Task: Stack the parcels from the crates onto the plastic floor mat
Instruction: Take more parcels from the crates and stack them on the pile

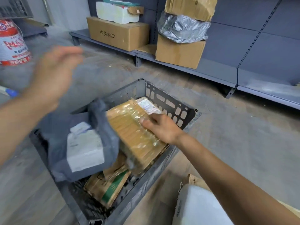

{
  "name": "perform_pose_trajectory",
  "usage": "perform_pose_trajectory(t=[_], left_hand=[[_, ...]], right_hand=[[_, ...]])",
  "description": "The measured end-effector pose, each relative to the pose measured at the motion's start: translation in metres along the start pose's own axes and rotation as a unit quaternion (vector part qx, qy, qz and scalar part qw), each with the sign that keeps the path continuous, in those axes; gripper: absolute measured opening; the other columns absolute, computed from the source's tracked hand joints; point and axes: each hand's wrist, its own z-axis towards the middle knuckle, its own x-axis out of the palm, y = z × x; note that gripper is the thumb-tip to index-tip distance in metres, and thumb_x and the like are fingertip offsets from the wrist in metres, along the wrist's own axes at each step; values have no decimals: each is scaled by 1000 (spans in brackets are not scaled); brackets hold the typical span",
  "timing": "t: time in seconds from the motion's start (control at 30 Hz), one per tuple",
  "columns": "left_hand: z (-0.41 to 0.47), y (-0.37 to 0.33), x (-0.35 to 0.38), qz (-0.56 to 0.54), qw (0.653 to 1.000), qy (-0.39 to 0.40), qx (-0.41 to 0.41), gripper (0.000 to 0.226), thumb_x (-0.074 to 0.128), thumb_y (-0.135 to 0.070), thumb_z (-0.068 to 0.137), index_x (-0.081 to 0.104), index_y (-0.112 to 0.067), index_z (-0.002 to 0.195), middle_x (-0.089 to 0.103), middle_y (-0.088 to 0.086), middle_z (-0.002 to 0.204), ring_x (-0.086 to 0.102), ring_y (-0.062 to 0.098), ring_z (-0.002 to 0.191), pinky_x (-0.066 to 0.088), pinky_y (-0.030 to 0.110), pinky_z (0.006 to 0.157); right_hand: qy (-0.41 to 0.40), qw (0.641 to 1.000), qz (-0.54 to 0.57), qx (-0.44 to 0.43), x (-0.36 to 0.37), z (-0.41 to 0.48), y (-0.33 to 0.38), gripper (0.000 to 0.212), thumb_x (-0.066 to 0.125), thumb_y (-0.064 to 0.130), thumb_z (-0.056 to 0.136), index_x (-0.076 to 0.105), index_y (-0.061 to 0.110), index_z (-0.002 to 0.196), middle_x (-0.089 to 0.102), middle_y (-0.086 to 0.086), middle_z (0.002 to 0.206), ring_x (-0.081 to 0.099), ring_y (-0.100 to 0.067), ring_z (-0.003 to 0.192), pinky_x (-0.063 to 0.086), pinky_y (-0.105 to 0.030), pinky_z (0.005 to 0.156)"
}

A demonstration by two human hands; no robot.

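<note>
A dark grey plastic crate stands on the floor below me. In it lie a grey poly-bag parcel with a white label, a brown cardboard parcel wrapped in clear tape and, at the bottom, a cardboard parcel with green print. My right hand grips the right edge of the taped cardboard parcel, thumb on top. My left hand is blurred, raised above the crate's left side, fingers loose and holding nothing. The floor mat is not clearly in view.
A low grey shelf runs along the back with cardboard boxes, a white foam block and a silver-bagged parcel. A red-and-white bucket stands far left. A white parcel lies at the lower right beside the crate.
</note>
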Motion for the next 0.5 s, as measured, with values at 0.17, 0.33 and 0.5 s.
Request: perform_pose_trajectory(t=[0.17, 0.33, 0.5], left_hand=[[16, -10, 127, 254, 881, 398, 40, 31, 57, -39, 97, 71, -16, 114, 67, 0, 118, 61, 15, 105, 47, 32, 93], [21, 46, 211, 470, 757, 454, -19, 51, 67, -33, 90, 55, -6, 132, 61, 12, 126, 62, 29, 105, 52, 37, 86], [25, 65, 225, 516, 711, 473, -61, 61, 74, -39, 82, 57, -9, 132, 60, 9, 127, 62, 29, 107, 52, 39, 94]], right_hand=[[31, 976, 213, 37, 13, 14, -10, 34, 50, 41, 100, 68, 12, 97, 70, 3, 76, 65, -9, 61, 52, -24, 57], [-52, 979, 12, 194, 41, 85, -55, 39, 57, 29, 93, 55, 9, 127, 60, -9, 112, 57, -26, 102, 43, -29, 80], [-53, 956, -151, 244, 46, 128, -73, 69, 56, 34, 90, 28, 12, 150, 37, -15, 145, 38, -36, 132, 39, -48, 106]])
